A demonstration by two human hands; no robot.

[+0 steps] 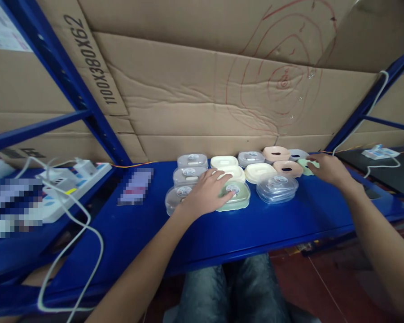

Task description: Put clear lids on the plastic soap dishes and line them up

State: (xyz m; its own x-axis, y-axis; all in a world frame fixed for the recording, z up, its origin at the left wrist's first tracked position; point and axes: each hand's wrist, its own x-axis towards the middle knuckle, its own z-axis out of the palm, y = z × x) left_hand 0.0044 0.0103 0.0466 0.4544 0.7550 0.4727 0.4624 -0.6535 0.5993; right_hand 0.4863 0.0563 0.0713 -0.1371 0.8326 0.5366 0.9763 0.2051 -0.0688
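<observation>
My left hand [207, 192] lies over the front of a group of small plastic boxes, fingers spread, its thumb by a green box with a clear lid [237, 197]. Beside it on the left are lidded grey boxes [189, 176]. Cream pieces [261, 172] sit in the middle, and a stack of clear lids [278, 188] lies in front of them. At the right end, my right hand [323, 167] has its fingertips on a green piece [309, 167], the fingers bent around its edge. Peach pieces with dark oval holes [287, 169] are just left of it.
A cardboard wall [188, 89] stands behind the blue tabletop [202, 237]. A phone-like object [136, 186], blurred out, lies left. Power strips [77, 193] with a looping white cable [101, 246] are at far left. Blue metal posts [63, 76] frame both sides.
</observation>
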